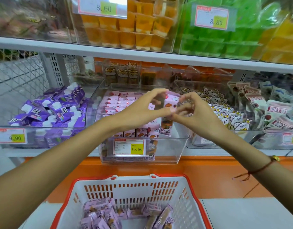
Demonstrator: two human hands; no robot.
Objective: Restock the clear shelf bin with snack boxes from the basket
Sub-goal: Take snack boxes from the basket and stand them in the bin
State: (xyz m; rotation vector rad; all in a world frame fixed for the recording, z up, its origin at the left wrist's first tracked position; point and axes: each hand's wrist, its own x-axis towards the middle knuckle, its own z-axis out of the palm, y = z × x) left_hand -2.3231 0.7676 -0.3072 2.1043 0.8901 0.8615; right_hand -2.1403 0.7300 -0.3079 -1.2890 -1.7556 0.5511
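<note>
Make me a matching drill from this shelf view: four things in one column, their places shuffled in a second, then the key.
Things:
1. held snack box
2. purple pouches
3. orange jelly cups
4. basket

Places:
A. upper shelf, clear case
B. on the floor, below the arms
C. pinched by left hand and right hand over the clear shelf bin
D. bin left of the clear shelf bin

Pairs: 1-C, 2-D, 3-A, 4-B
</note>
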